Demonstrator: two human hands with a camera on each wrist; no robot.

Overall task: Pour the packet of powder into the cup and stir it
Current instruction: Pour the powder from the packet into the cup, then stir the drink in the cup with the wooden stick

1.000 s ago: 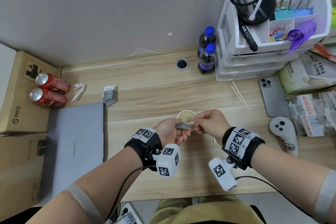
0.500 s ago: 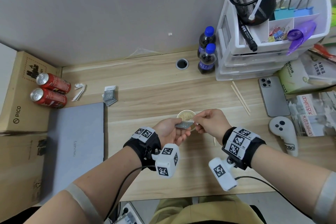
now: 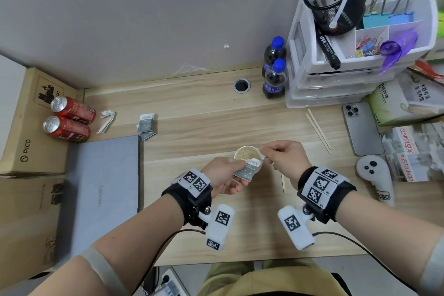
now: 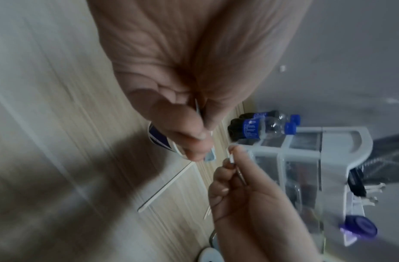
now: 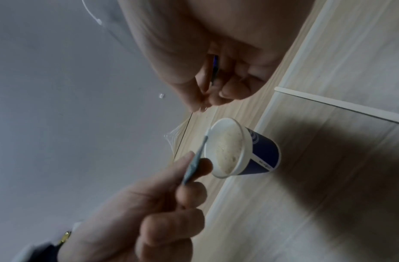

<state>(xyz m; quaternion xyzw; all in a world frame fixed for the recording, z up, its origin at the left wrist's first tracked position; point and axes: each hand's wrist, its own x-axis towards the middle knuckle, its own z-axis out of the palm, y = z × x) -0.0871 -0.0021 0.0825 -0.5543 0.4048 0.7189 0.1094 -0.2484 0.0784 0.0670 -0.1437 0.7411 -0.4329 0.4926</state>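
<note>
A blue-and-white paper cup [image 3: 243, 152] [image 5: 264, 150] with beige contents stands upright on the wooden desk [image 3: 192, 113]. My left hand [image 3: 240, 166] [image 5: 197, 164] pinches a grey powder packet [image 3: 248, 171] [image 5: 193, 167] [image 4: 211, 156] just over the cup's near rim. My right hand [image 3: 264, 152] [image 4: 230, 159] is to the right of the cup and pinches a small torn-off strip [image 4: 231, 156], apart from the packet. Whether powder is falling cannot be told. A wooden stir stick [image 3: 283, 182] [image 4: 167, 184] [image 5: 340, 104] lies beside the cup.
A closed laptop [image 3: 101, 190] lies left, with spare packets [image 3: 146, 125] and two red cans [image 3: 69, 118] behind it. Two dark bottles [image 3: 274, 79], a white drawer organiser [image 3: 336, 79], a phone [image 3: 362, 127], a controller [image 3: 374, 175] and two more sticks [image 3: 318, 131] fill the right.
Both hands held the packet together over the cup; now my right hand has pulled away to the right with a strip, and the packet has turned its face up in my left hand.
</note>
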